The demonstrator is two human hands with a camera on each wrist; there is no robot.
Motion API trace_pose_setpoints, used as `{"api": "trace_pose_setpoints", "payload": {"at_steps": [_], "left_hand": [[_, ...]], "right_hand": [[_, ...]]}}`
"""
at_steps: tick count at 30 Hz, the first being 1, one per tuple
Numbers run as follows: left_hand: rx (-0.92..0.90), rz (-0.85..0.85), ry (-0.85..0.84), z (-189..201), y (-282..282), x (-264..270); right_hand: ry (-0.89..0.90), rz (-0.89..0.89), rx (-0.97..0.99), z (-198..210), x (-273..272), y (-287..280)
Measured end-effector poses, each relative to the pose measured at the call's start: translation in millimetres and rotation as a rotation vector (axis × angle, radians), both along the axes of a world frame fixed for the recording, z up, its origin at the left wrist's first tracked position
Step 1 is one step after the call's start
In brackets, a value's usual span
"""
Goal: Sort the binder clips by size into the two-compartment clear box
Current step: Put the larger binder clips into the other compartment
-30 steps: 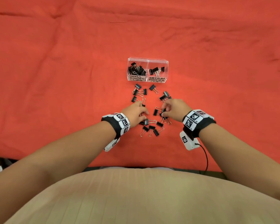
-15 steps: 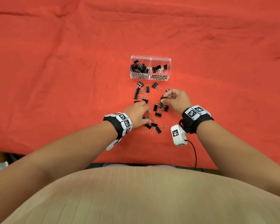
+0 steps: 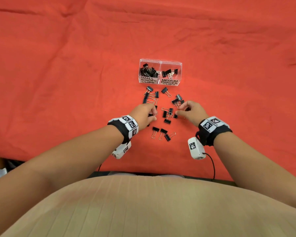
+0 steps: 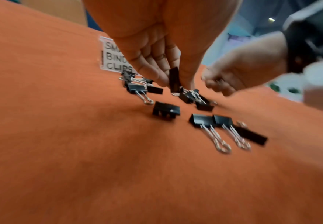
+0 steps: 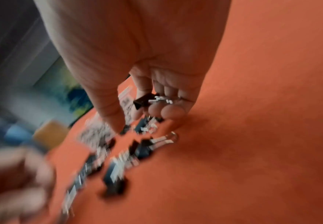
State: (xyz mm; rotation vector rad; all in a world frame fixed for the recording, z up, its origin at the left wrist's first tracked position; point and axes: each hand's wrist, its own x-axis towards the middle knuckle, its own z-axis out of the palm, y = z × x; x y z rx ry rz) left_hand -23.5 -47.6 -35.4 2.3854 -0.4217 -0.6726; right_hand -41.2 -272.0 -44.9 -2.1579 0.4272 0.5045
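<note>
Left hand (image 3: 143, 113): low over the loose clips at centre frame, fingers (image 4: 151, 71) curled down with a black clip (image 4: 174, 80) pinched upright between fingertips and thumb.
Right hand (image 3: 191, 112): just right of the left one, fingers (image 5: 168, 110) curled in around a clip of its own (image 5: 143, 101), black body poking out, silver handles lying across the fingertips.
Loose clips (image 3: 162, 132): scattered on the red cloth between and around both hands; three sit in a row nearest the person, a bunch (image 3: 150, 96) lies just below the box, another bunch (image 3: 177, 100) above the right hand.
Box (image 3: 179, 72): upper centre of the head view, well beyond the hands, two compartments side by side.
Small side (image 3: 149, 80): left compartment, labelled SMALL BINDER CLIPS, a fair heap of clips inside.
Medium side (image 3: 169, 82): right compartment, labelled MEDIUM BINDER CLIPS, only a few clips in it.
Worktop (image 3: 58, 82): covered edge to edge in wrinkled red cloth.
Wrist views: both smeared with blur, the right one badly, so the far clips there can't be told apart.
</note>
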Motion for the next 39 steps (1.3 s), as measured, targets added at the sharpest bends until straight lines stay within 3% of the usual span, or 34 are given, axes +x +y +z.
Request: {"api": "trace_pose_setpoints", "payload": {"at_steps": [3,6,10,15,19,22,29,34,39], "left_hand": [[0.053,0.018,0.004,4,9,8],[0.115,-0.053,0.055,1,14,8],[0.183,-0.131,0.051,-4,13,-4],[0.277,-0.128,0.011,-7,9,-13],[0.284,-0.103,0.024,-8,9,-14],[0.258,-0.083,0.048,-8,8,-12],[0.230,-0.074,0.043,-10,5,-7],[0.209,-0.048,0.039,-11,5,0],[0.094,0.103,0.023,4,-5,26]], "right_hand": [[-0.033,0.242,-0.202,-9,-9,6],[-0.062,0.300,-0.276,-15,-12,7],[-0.088,0.209,-0.225,-14,-11,8],[-0.068,-0.084,-0.012,-1,13,4],[-0.079,-0.218,0.160,21,45,2],[-0.118,-0.214,0.159,37,75,7],[-0.190,-0.115,-0.072,43,125,35],[-0.211,0.020,-0.193,43,126,37],[-0.263,0.006,-0.159,49,101,25]]}}
